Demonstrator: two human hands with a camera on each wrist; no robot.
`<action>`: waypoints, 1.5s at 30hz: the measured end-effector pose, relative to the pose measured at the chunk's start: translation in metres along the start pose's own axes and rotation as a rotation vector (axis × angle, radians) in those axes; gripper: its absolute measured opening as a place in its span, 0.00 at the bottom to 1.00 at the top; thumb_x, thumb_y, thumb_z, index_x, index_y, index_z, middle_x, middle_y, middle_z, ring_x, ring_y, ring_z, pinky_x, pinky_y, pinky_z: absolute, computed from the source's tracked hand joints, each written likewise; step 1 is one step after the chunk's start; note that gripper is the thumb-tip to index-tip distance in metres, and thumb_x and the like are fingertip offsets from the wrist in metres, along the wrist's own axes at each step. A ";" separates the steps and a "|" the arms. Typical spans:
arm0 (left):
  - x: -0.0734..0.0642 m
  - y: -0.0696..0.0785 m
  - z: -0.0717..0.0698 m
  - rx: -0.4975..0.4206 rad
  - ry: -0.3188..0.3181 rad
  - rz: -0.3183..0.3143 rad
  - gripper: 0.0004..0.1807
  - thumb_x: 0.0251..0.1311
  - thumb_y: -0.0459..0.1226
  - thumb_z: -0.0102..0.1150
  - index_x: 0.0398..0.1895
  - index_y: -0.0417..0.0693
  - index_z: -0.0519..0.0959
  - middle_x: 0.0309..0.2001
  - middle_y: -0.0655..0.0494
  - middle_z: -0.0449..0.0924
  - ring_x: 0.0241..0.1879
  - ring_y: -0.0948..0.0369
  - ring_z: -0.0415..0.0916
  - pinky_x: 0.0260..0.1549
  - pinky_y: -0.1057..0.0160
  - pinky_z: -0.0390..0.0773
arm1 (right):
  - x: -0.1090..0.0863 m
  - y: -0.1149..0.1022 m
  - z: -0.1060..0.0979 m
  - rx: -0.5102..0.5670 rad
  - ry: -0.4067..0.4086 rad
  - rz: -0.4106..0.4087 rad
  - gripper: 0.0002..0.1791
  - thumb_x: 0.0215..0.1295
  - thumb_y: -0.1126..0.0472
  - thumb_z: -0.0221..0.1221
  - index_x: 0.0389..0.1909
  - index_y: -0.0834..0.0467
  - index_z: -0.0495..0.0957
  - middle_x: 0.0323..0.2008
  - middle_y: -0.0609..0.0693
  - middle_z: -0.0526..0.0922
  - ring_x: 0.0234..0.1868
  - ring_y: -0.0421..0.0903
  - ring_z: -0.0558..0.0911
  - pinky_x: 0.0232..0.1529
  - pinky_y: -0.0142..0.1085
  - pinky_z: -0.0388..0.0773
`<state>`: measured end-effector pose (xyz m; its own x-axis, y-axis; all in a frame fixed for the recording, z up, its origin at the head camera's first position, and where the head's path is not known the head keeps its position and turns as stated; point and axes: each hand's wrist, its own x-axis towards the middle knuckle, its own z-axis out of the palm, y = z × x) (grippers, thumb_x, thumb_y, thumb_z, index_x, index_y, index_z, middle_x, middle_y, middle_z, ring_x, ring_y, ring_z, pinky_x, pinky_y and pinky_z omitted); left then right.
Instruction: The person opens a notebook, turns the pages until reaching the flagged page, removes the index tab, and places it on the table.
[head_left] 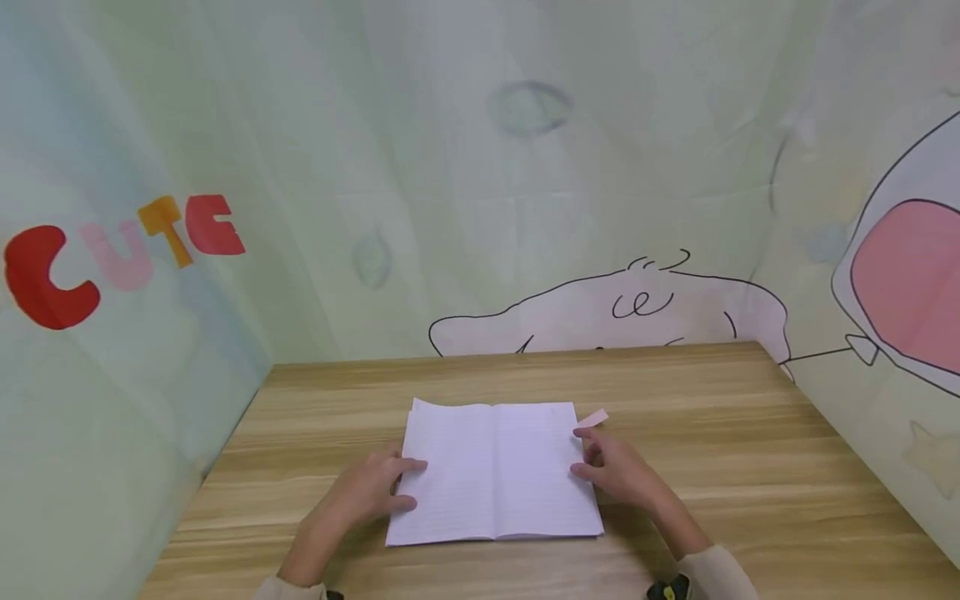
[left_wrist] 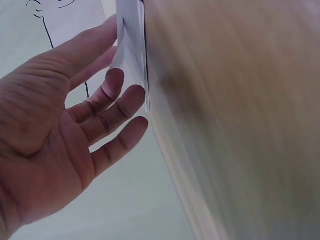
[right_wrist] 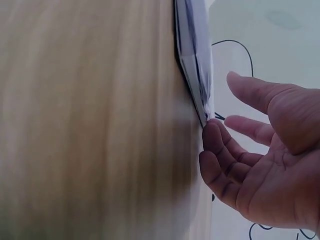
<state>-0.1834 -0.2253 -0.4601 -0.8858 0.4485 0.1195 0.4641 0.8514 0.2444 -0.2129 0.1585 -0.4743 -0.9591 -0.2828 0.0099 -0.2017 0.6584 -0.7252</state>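
An open notebook (head_left: 450, 475) with lined white pages lies flat on the wooden table, its centre fold running away from me. At its left edge is my left hand (head_left: 369, 487), thumb and index finger resting over the left page. In the left wrist view, the other fingers (left_wrist: 115, 110) of that hand bend loosely beside the page edge. My right hand (head_left: 618, 471) is at the opposite edge, its thumb and index finger spread apart. The right wrist view has its lower fingertips (right_wrist: 212, 132) right at the notebook's edge, with the thumb lifted. A pink paper strip (head_left: 595, 418) sticks out near the right index finger.
The wood-grain table (head_left: 337, 392) extends around the notebook on all sides. Behind and beside it hang printed curtains (head_left: 450, 167) with a cartoon drawing and the letters CUTE (head_left: 56, 287). Dark bands (head_left: 667, 588) show at the wrists.
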 end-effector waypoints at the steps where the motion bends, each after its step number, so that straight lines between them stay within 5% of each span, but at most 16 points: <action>1: 0.000 0.000 0.000 -0.010 -0.013 -0.009 0.27 0.45 0.40 0.79 0.52 0.46 0.85 0.37 0.53 0.76 0.29 0.61 0.66 0.26 0.61 0.71 | 0.000 0.000 0.000 -0.003 0.005 0.004 0.31 0.59 0.65 0.69 0.62 0.69 0.72 0.30 0.48 0.80 0.33 0.43 0.78 0.37 0.38 0.75; 10: -0.001 0.002 -0.002 -0.056 -0.083 -0.033 0.28 0.46 0.40 0.78 0.54 0.46 0.85 0.38 0.53 0.75 0.31 0.61 0.65 0.29 0.59 0.71 | 0.002 0.000 0.002 0.002 0.018 0.024 0.32 0.55 0.65 0.72 0.59 0.74 0.73 0.27 0.48 0.79 0.29 0.43 0.76 0.34 0.37 0.73; 22: 0.001 0.004 -0.003 -0.055 -0.120 -0.025 0.30 0.48 0.40 0.78 0.57 0.43 0.83 0.54 0.40 0.79 0.45 0.52 0.77 0.45 0.48 0.78 | 0.007 0.002 0.007 0.048 0.057 0.116 0.16 0.55 0.66 0.71 0.42 0.68 0.79 0.28 0.49 0.79 0.30 0.43 0.76 0.33 0.36 0.74; 31: 0.001 0.004 -0.003 -0.048 -0.130 -0.014 0.31 0.48 0.41 0.77 0.58 0.44 0.82 0.51 0.41 0.79 0.40 0.56 0.73 0.41 0.51 0.77 | 0.009 0.000 0.009 -0.008 0.091 0.164 0.17 0.53 0.64 0.73 0.40 0.67 0.79 0.30 0.50 0.78 0.32 0.45 0.76 0.35 0.38 0.75; 38: 0.001 0.004 -0.003 -0.082 -0.151 -0.051 0.31 0.50 0.40 0.76 0.60 0.45 0.81 0.32 0.56 0.72 0.31 0.61 0.65 0.30 0.61 0.69 | 0.011 -0.007 0.013 -0.022 0.098 0.209 0.17 0.53 0.62 0.74 0.38 0.68 0.80 0.30 0.52 0.79 0.31 0.46 0.76 0.33 0.38 0.76; 45: 0.000 0.004 -0.004 -0.092 -0.167 -0.063 0.31 0.50 0.40 0.76 0.60 0.44 0.81 0.33 0.56 0.71 0.31 0.60 0.65 0.30 0.60 0.69 | 0.014 -0.011 0.017 -0.012 0.102 0.206 0.17 0.53 0.61 0.74 0.36 0.68 0.80 0.31 0.54 0.81 0.31 0.47 0.78 0.34 0.41 0.79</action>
<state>-0.1814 -0.2226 -0.4551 -0.8957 0.4408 -0.0586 0.3986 0.8542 0.3340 -0.2200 0.1349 -0.4779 -0.9952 -0.0700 -0.0677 -0.0012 0.7034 -0.7108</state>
